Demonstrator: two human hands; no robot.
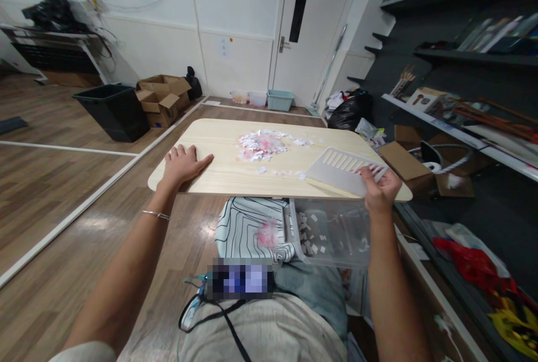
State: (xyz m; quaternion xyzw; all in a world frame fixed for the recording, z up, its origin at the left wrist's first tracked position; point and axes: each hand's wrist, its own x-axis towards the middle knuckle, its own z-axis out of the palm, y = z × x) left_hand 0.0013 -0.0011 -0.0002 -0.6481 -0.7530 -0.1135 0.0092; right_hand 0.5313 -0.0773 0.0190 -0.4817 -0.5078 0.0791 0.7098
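My left hand (182,163) lies flat, fingers apart, on the near left part of a light wooden table (218,174). My right hand (380,188) grips the slotted end of a flat white plastic scraper (336,170), whose blade rests on the table's near right edge. A heap of small white and pink paper scraps (264,145) lies on the middle of the table, with a few loose scraps (290,173) close to the scraper. Below the table edge, on my lap, sits a clear plastic bin (336,236) with several paper scraps inside.
A black bin (113,110) and open cardboard boxes (162,98) stand on the wooden floor to the left. Dark shelves (471,59) with books and clutter line the right wall. A black bag (351,110) and a box (409,163) lie beyond the table.
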